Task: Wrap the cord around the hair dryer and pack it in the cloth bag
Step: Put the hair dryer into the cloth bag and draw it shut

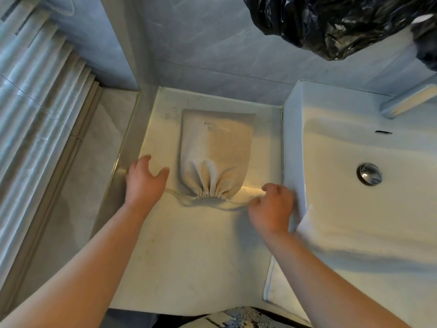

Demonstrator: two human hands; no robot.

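Just the one head-worn cam here, sitting above the counter (189, 245) and pointing forward and steeply down, so the cloth bag (217, 147) lands about dead centre with the sink (331, 162) off to the right and the tiled wall (212, 55) up top. It's wide-angle, so the straight edges bow and lean out toward the corners. It's pretty close in: both forearms come in from the bottom edge, and you can make out the drawstring (236, 202) pinched in the right hand (272, 209), with the left hand (144, 181) spread on the other side.

Open countertop (189, 256) before the cloth bag (217, 143); sink (293, 129) right, wall (212, 67) behind, black plastic bag (331, 24) overhead.
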